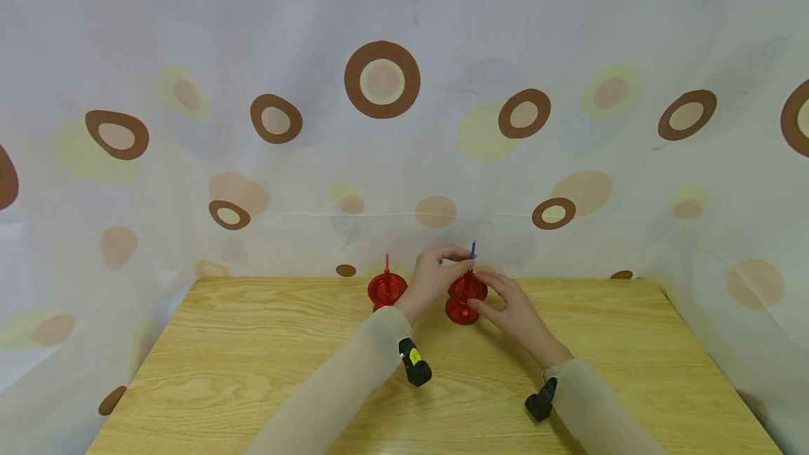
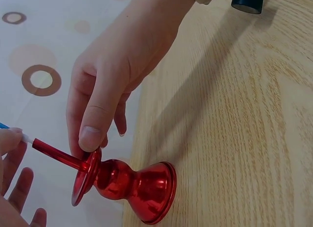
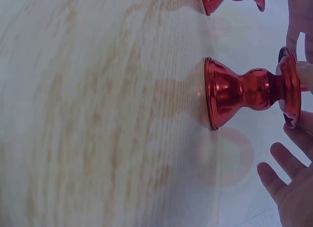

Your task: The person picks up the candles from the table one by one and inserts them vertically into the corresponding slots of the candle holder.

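Note:
A shiny red candlestick (image 2: 152, 190) with a wide drip dish and a thin red upright tube stands on the table, slightly turned in the wrist views. My left hand (image 1: 435, 278) pinches a slim blue candle-like stick (image 1: 473, 248) above it. In the left wrist view the white lower end (image 2: 27, 138) of that stick meets the top of the red tube (image 2: 58, 154). From the other side my right hand (image 1: 517, 313) holds the dish's rim between thumb and fingers.
A second red candlestick (image 1: 378, 292) stands to the left, near my left wrist, with a thin pinkish-red stick (image 1: 387, 260) upright in it. The wooden table (image 1: 272, 371) ends at the back against a white patterned curtain (image 1: 303, 174).

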Motion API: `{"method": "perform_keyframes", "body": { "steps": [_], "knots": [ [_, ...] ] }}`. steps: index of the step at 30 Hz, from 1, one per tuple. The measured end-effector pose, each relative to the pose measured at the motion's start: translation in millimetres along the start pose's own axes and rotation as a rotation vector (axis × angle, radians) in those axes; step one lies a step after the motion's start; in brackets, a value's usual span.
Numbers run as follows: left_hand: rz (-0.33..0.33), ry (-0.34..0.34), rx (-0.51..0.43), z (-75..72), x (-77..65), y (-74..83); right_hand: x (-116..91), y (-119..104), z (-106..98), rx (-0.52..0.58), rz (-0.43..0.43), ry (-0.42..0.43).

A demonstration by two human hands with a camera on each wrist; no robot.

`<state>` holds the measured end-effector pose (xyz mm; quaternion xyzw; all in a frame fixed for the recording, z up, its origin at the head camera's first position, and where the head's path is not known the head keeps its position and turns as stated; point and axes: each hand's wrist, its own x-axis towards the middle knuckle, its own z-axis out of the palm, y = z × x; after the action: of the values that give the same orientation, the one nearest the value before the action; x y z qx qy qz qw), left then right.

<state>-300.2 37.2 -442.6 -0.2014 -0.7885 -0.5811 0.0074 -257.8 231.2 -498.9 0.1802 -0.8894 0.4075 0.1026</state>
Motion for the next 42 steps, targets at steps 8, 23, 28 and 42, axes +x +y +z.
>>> {"method": "perform_keyframes", "body": {
  "steps": [8,23,28,42],
  "knots": [
    [-0.006,-0.006,0.0,0.2,-0.4,-0.2,-1.3,-1.7,-1.6,0.025,0.02,-0.006],
    [-0.013,-0.013,-0.008,-2.2,-2.8,-3.0,-1.0,0.2,-0.2,0.028,0.011,-0.002],
    [-0.02,-0.013,-0.01,-3.1,-2.9,-4.8,-1.6,-0.7,0.1,0.028,0.008,-0.001],
    [0.021,-0.061,0.098,-5.5,1.3,-6.3,-1.9,-1.0,0.2,0.045,0.026,-0.001]
  ]
}}
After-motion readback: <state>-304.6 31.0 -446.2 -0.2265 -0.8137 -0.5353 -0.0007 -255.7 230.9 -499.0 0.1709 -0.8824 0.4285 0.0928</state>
